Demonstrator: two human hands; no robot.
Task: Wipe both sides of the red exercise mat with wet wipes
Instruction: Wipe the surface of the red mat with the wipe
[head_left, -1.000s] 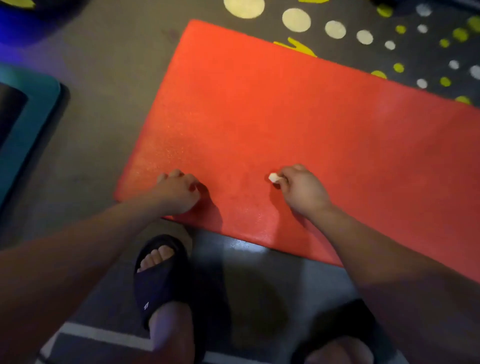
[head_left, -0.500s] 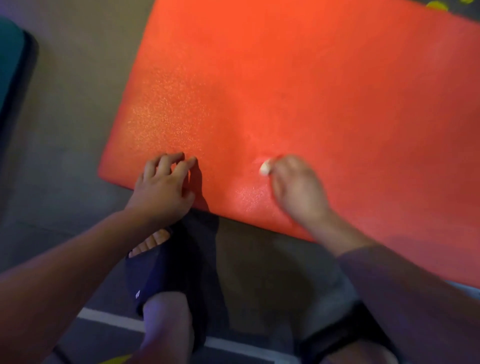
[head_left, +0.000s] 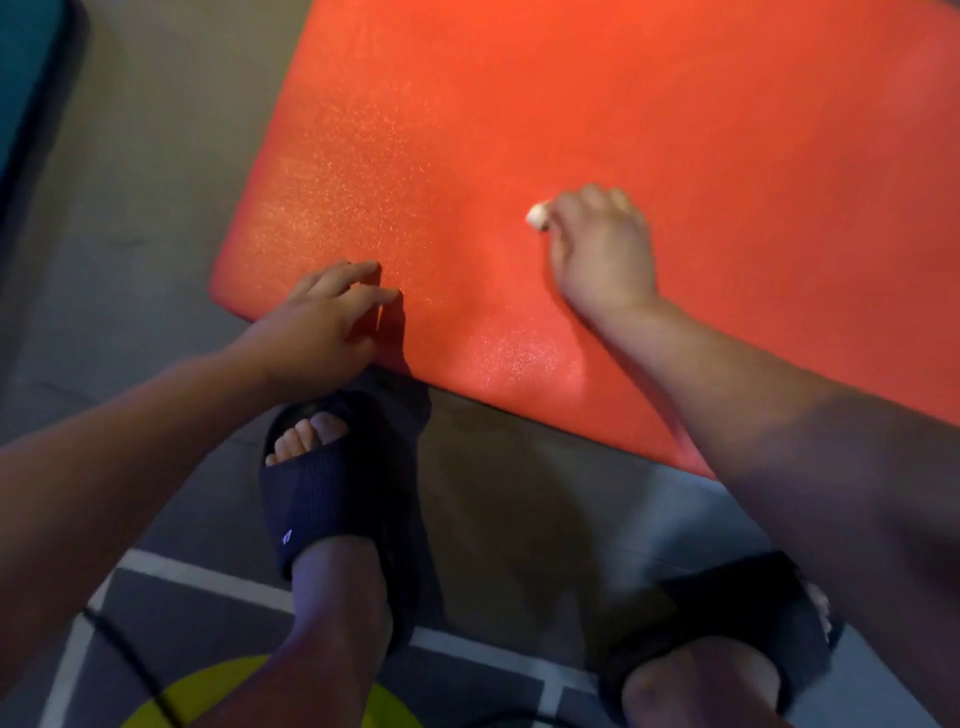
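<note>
one side underway: right hand (head_left: 602, 254) pinches balled wet wipe (head_left: 537, 215) against red mat (head_left: 675, 130); left hand (head_left: 332, 322) presses flat beside it. next, likely sweep beyond the knuckles.

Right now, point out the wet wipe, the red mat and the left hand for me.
wet wipe (head_left: 536, 215): head view, on the white crumpled end that shows.
red mat (head_left: 571, 104): head view, on bare surface near its middle.
left hand (head_left: 322, 322): head view, on the back of the hand.
</note>
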